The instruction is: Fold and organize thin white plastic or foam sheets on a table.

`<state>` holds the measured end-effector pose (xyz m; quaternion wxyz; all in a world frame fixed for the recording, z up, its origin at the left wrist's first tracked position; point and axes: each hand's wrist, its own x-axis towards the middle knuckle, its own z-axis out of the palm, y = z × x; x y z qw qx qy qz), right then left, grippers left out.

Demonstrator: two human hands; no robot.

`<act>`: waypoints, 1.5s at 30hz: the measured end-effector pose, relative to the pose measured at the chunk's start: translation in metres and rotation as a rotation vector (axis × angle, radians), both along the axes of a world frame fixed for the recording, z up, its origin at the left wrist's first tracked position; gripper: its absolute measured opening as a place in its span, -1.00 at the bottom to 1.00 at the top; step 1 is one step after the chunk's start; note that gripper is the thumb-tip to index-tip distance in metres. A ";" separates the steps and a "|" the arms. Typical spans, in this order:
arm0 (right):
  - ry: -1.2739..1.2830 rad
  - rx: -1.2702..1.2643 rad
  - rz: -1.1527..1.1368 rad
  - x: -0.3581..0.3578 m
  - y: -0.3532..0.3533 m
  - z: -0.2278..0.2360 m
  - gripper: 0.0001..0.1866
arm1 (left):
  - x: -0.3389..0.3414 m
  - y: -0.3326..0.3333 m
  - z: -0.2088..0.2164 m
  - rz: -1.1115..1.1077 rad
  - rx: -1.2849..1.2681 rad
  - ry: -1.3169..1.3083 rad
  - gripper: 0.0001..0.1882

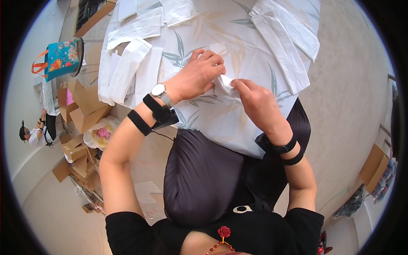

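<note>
Over the table, a small white folded bundle (226,84) with several thin layers lies between my two hands. It looks like thin paper or plastic film; I cannot tell which. My left hand (196,75) has its fingers curled at the bundle's left end, with the thumb below. At the other end, my right hand (259,102) pinches the bundle's right corner between thumb and forefinger. Flat, folded white packets (130,68) lie to the left of my left hand. More long white packets (280,53) lie on the right side of the table.
A white leaf-patterned cloth (199,36) covers the table, its near edge hanging by my knees. Left on the floor stand open cardboard boxes (87,108) and a plastic bag (101,134). A teal flowered tote bag (61,59) rests on a stool. Another person (36,134) is at far left.
</note>
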<state>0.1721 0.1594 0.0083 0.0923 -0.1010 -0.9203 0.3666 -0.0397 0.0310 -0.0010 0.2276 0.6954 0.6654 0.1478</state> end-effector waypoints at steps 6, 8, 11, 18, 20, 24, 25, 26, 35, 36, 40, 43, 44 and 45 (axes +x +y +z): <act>0.019 -0.025 -0.008 -0.002 -0.005 -0.002 -0.66 | -0.003 0.003 0.001 -0.068 0.037 0.027 -0.55; 0.001 -0.052 -0.015 -0.004 0.000 -0.007 -0.67 | -0.002 0.001 -0.001 -0.056 0.044 0.032 -0.56; -0.013 -0.163 -0.015 -0.015 0.019 -0.014 -0.70 | -0.001 -0.003 0.000 -0.003 0.025 0.027 -0.58; -0.124 -0.337 0.141 -0.060 0.059 -0.018 -0.72 | 0.015 -0.027 -0.001 0.294 -0.097 -0.018 -0.58; -0.184 -0.325 0.236 -0.073 0.058 -0.019 -0.68 | 0.023 -0.039 -0.002 0.361 -0.143 -0.018 -0.55; -0.259 -0.325 0.342 -0.090 0.043 -0.021 -0.66 | 0.025 -0.057 0.010 0.467 -0.287 -0.118 -0.50; -0.245 -0.325 0.364 -0.093 0.038 -0.024 -0.68 | 0.023 -0.059 0.013 0.470 -0.290 -0.123 -0.50; -0.232 -0.325 0.386 -0.094 0.035 -0.027 -0.69 | 0.021 -0.061 0.016 0.448 -0.317 -0.122 -0.52; -0.230 -0.457 0.294 -0.094 0.023 -0.034 -0.69 | -0.010 -0.063 0.007 0.246 -0.356 -0.172 -0.61; -0.232 -0.459 0.298 -0.095 0.022 -0.035 -0.69 | -0.012 -0.060 0.009 0.235 -0.420 -0.166 -0.61; -0.234 -0.465 0.267 -0.097 0.025 -0.041 -0.71 | -0.020 -0.045 0.009 0.296 -0.589 -0.300 -0.59; -0.250 -0.477 0.285 -0.103 0.027 -0.051 -0.68 | -0.027 -0.048 -0.006 0.289 -0.583 -0.369 -0.58; -0.278 -0.485 0.312 -0.104 0.027 -0.054 -0.66 | -0.030 -0.048 -0.009 0.278 -0.554 -0.379 -0.58; -0.277 -0.485 0.313 -0.104 0.028 -0.056 -0.66 | -0.031 -0.049 -0.012 0.268 -0.525 -0.388 -0.58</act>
